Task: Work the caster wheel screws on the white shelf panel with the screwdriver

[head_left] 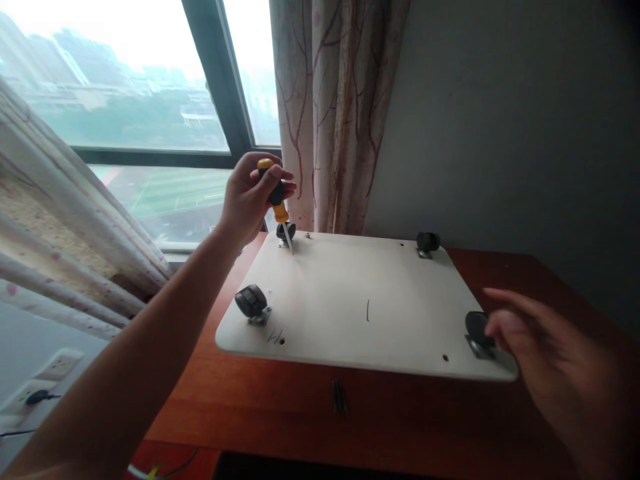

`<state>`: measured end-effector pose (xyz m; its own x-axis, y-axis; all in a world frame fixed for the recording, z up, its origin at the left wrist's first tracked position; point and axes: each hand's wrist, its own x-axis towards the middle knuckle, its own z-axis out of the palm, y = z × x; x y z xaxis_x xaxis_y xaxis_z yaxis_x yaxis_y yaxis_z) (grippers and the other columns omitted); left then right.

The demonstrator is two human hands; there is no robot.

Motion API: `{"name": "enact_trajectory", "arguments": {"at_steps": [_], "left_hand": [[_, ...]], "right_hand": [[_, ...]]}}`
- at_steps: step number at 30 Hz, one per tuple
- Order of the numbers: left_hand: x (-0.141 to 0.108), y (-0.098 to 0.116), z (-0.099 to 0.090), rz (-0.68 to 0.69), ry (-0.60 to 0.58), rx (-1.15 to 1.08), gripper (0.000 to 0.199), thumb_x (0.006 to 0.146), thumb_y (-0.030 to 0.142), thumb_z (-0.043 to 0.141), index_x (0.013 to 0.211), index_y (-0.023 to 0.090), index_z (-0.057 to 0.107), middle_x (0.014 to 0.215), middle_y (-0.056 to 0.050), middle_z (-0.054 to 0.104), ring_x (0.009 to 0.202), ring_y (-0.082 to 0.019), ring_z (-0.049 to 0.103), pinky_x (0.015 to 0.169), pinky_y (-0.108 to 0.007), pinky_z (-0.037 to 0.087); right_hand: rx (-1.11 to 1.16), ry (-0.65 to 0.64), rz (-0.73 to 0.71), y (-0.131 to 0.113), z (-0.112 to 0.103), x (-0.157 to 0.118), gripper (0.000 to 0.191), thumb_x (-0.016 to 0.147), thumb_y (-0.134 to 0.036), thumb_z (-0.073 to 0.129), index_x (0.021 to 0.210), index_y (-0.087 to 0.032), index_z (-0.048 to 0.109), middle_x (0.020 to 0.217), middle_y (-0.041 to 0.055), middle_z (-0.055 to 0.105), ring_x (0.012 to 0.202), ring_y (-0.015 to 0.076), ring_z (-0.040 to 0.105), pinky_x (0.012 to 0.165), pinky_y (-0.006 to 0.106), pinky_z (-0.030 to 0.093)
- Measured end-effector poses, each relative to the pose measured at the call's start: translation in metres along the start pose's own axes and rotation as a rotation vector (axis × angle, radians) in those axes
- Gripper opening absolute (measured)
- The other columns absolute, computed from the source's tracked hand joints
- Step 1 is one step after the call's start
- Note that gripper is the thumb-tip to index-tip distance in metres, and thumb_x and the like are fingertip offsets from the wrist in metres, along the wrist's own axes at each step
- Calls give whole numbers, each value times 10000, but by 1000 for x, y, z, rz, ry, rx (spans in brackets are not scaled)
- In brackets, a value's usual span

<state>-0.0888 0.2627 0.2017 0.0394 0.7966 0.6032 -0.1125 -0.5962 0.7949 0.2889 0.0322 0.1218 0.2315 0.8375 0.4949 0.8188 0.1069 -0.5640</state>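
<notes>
Here the left hand (254,192) grips a screwdriver (276,193) slanting down by the far-left caster (281,233), while the right hand (553,350), hold unclear, meets the near-right caster (475,325).

board (325,293): smooth, matt | screwdriver shaft (288,237): metal | table (240,407): smooth wood

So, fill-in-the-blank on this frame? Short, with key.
1. The left hand holds a screwdriver with a black and ____ handle.
2. The white board carries ____ casters.
3. The caster nearest the right hand sits at the board's near ____ corner, as the camera sees it.

Missing words: yellow; four; right.
</notes>
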Motion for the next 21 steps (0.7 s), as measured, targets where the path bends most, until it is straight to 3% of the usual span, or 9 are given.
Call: {"name": "enact_trajectory", "arguments": {"at_steps": [2, 6, 8, 12, 16, 21], "left_hand": [[-7, 0, -1, -24, -9, -15, 208, 866, 368, 744, 976, 262, 604, 890, -7, 716, 721, -141, 731, 747, -325, 650], [-16, 4, -1, -52, -9, -38, 217, 867, 357, 735, 991, 242, 598, 883, -10, 720, 755, -155, 744, 747, -320, 652], [-19, 6, -1, -46, -4, -45, 226, 869, 363, 736, 996, 234, 600, 868, -11, 722, 760, -158, 745, 742, -314, 652], [-21, 4, -2, -42, -2, -74, 271, 855, 392, 761, 1002, 225, 607, 857, -11, 727, 757, -150, 742, 739, -298, 647], [-22, -1, -5, -36, 4, -76, 326, 843, 426, 779, 1017, 217, 599, 880, -19, 734, 772, -153, 746, 740, -304, 644], [-23, -1, -6, 1, 1, -30, 346, 840, 453, 780, 1021, 215, 606, 888, -24, 725, 825, -160, 741, 750, -295, 623]], "right_hand": [[32, -158, -133, -34, 21, 35, 295, 957, -459, 585, 1134, -277, 735, 821, 33, 733, 678, 162, 673, 630, 279, 508], [0, -419, -259, -85, 87, 90, 227, 965, -363, 596, 947, -198, 751, 855, 41, 738, 753, 175, 672, 748, 321, 520], [-38, -556, -255, -105, 120, 108, 254, 986, -375, 587, 1017, -170, 734, 947, 66, 731, 829, 193, 682, 798, 357, 547], [-17, -594, -282, -137, 169, 128, 386, 975, -397, 631, 1296, -183, 613, 1299, 96, 627, 1092, 228, 649, 916, 442, 566], [5, -597, -308, -161, 196, 139, 404, 974, -385, 635, 1314, -170, 599, 1312, 98, 619, 1109, 235, 644, 925, 452, 560], [25, -597, -340, -177, 212, 149, 353, 1008, -350, 587, 1298, -150, 610, 1323, 87, 610, 1113, 219, 641, 962, 424, 532]]}}
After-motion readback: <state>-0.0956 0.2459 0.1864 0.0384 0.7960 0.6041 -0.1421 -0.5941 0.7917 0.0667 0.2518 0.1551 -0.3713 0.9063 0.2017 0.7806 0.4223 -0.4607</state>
